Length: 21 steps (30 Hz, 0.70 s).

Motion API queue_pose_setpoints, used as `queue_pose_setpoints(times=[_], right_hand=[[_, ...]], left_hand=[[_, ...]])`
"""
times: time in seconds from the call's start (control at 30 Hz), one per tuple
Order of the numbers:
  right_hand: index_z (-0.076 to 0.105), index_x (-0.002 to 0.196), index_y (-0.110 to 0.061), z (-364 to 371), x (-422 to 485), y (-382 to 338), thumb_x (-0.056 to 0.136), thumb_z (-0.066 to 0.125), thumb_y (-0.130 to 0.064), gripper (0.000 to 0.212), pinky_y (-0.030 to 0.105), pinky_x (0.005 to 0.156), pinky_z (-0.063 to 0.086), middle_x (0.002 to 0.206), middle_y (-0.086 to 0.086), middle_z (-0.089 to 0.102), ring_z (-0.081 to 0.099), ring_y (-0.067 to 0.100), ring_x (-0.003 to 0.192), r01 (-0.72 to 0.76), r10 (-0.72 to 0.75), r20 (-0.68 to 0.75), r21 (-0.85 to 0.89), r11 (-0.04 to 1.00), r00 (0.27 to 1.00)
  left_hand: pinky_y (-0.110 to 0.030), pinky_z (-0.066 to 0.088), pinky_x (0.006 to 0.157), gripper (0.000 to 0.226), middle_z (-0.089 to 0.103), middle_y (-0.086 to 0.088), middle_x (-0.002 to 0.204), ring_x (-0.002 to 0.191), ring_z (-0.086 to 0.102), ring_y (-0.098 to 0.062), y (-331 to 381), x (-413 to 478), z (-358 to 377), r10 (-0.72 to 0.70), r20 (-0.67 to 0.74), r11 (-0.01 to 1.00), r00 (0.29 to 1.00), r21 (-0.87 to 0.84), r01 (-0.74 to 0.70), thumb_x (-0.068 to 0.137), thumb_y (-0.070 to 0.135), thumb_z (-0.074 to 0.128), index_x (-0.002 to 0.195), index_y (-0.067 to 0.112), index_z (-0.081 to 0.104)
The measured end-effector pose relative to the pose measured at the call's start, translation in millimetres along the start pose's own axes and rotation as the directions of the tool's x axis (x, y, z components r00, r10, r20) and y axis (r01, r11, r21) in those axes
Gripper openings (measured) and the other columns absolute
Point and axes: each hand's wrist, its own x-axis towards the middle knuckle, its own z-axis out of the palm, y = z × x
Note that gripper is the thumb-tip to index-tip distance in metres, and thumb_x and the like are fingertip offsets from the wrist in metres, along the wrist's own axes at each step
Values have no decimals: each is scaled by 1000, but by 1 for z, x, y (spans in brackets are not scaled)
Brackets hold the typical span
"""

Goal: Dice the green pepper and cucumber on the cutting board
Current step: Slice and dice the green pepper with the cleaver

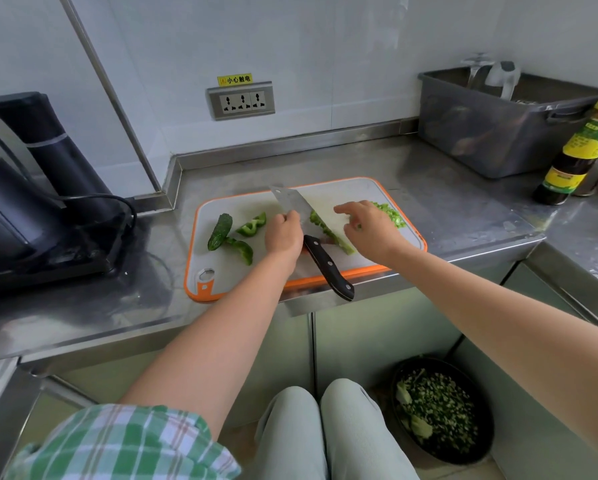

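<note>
Roughly halfway: diced green pepper pile (389,214) far right on white orange-rimmed cutting board (242,278), pepper strips (332,235) mid-board, dark green cucumber piece (219,232) and pepper chunks (251,225) left uncut; black-handled knife (325,263) lies flat, left hand (283,233) touching blade, grip unclear, right hand (370,228) loosely spread, holding nothing.

Both forearms bare, reaching in from the near edge and converging toward the far side. Left hand (283,233): knuckles up, fingers curled, gripping the knife (328,265) at the blade, handle free. Right hand (370,226): palm down, fingers spread and relaxed, index pointing left, holding nothing.
</note>
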Motion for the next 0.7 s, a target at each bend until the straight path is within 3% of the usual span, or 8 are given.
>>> queue_pose_setpoints(times=[0.1, 0.2, 0.27, 0.33, 0.43, 0.5, 0.6, 0.7], right_hand=[[66, 111, -13, -1, 4, 8, 84, 49, -5, 32, 29, 79, 44, 102, 6, 63, 59, 24, 95, -68, 67, -31, -52, 996, 997], [66, 102, -11, 0, 1, 9, 88, 53, -11, 18, 26, 62, 38, 86, 2, 61, 55, 19, 79, -53, 53, -42, -10, 999, 998], [66, 106, -15, 0, 0, 4, 92, 51, -13, 21, 24, 68, 39, 96, 3, 61, 56, 18, 83, 5, 0, -79, 58, 998, 997], [62, 123, -21, -2, -2, 0, 96, 47, -15, 31, 22, 90, 37, 125, 6, 52, 53, 18, 108, 73, -66, -52, 155, 985, 996], [43, 140, -41, -5, -9, -1, 103, 37, -30, 39, 35, 117, 9, 160, -2, 8, 10, 19, 145, 102, -128, 127, 194, 976, 984], [32, 141, -53, -7, -13, 1, 104, 28, -43, 39, 44, 118, -4, 160, -11, -9, -9, 15, 147, 58, -87, 210, 143, 988, 974], [17, 136, -63, -13, -14, 6, 100, 26, -57, 38, 40, 117, -11, 159, -15, -9, -16, 7, 145, -103, 64, 181, 214, 971, 981], [5, 151, -42, -16, -8, 19, 97, 25, -63, 62, 38, 116, -9, 161, -10, -9, -16, 11, 146, -227, 208, 124, 165, 960, 970]], left_hand=[[-32, 29, 67, 33, 36, -4, 64, 64, 34, -24, -7, 7, -7, 13, -29, 1000, 999, -13, -14, 96, 16, 39, 63, 14, 37], [-31, 29, 67, 32, 36, -3, 63, 64, 34, -23, -8, 9, -10, 8, -41, 1000, 999, -21, -9, 95, 15, 39, 64, 14, 39], [-31, 29, 67, 32, 36, -3, 64, 69, 36, -24, -6, 8, -8, 8, -36, 1000, 999, -15, -9, 96, 16, 39, 64, 14, 39], [-31, 29, 67, 29, 39, -3, 67, 72, 38, -23, -1, 4, -3, -4, -24, 1000, 1000, -24, 3, 96, 18, 39, 68, 12, 43], [-31, 33, 68, 26, 49, -8, 78, 76, 45, -23, 10, -1, 13, -11, -3, 998, 1000, -58, 11, 96, 18, 38, 89, 1, 57], [-33, 40, 71, 24, 55, -12, 85, 78, 52, -26, 19, -2, 26, -27, 21, 995, 999, -99, 29, 95, 18, 39, 88, 4, 57], [-40, 50, 77, 20, 58, -16, 89, 84, 58, -32, 27, -3, 46, -51, 44, 991, 998, -120, 56, 94, 17, 39, 84, 8, 54], [-39, 48, 81, 19, 56, -17, 92, 85, 54, -31, 29, -5, 57, -57, 35, 994, 998, -91, 60, 97, 18, 38, 86, 8, 50]])
